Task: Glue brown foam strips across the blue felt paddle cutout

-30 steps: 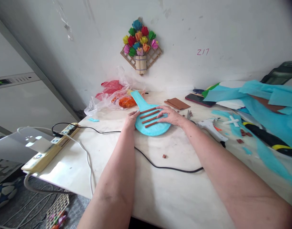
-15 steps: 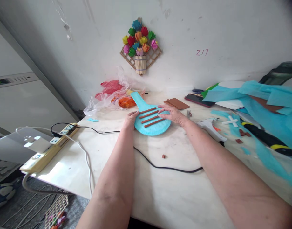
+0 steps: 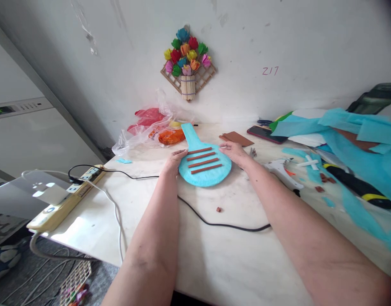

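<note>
A light blue paddle-shaped craft piece [image 3: 204,174] lies on the white table [image 3: 233,250], its handle pointing away toward the wall. Several brown strips [image 3: 203,160] lie across its round part. My left hand [image 3: 174,160] pinches the piece's left edge with bent fingers. My right hand [image 3: 235,152] grips its right edge, fingertips at the ends of the strips. The piece looks tilted up slightly between the two hands.
A white glue gun [image 3: 283,170] lies right of my right arm, its black cord [image 3: 221,222] crossing the table. Blue paper sheets [image 3: 358,131], a phone [image 3: 266,133], brown card [image 3: 236,138], a plastic bag [image 3: 150,125] and a power strip [image 3: 67,195] surround the work. A paper flower decoration [image 3: 188,59] hangs on the wall.
My right hand slid off the brown strips to the piece's right edge. The blue piece turned so the strips lie more level, and shifted a little to the right.
</note>
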{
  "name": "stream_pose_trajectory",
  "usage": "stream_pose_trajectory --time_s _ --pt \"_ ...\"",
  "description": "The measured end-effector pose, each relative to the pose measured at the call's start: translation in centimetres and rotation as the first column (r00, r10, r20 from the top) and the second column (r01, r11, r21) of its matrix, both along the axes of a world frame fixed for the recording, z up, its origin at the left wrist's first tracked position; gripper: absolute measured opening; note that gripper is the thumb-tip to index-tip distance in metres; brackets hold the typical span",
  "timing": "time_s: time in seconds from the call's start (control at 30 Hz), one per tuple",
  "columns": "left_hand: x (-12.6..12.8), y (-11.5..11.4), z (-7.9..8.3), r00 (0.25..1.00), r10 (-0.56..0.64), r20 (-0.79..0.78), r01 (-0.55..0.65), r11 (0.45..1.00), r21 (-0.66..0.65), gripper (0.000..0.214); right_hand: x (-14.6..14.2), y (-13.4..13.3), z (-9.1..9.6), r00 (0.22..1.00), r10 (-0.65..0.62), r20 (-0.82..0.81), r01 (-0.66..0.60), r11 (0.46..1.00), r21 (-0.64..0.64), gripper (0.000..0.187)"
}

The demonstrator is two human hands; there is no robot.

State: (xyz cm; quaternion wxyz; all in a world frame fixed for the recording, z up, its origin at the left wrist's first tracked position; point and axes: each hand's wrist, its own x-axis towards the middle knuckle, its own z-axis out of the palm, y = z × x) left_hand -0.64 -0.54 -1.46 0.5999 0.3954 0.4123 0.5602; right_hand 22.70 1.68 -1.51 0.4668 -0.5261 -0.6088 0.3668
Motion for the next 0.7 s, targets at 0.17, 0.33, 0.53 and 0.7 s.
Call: stream_pose_trajectory --time_s 0.17,0.33,0.53,0.7 --pt "-0.2 -0.1 0.0 0.996 -0.075 -0.044 0.075 0.997 0.001 0.032 0.0 -0.1 0.0 0.992 -0.068 0.110 0.071 0.997 -0.027 0.029" --pt "0.0 0.1 -0.3 0.987 -0.092 -0.135 0.096 0.995 0.020 0.033 -0.2 -0.9 0.5 0.973 -0.086 0.216 0.101 0.993 -0.062 0.023" --pt "-0.2 1.4 -1.2 0.907 0.047 -0.419 0.018 0.989 0.149 0.029 -0.5 -1.6 1.1 0.948 -0.086 0.307 0.124 0.987 -0.106 0.019" --pt "-0.4 1.7 -0.6 0.553 0.197 -0.809 0.069 0.957 0.281 0.033 -0.4 -1.8 1.2 0.902 -0.099 0.420 0.136 0.989 -0.059 0.018"
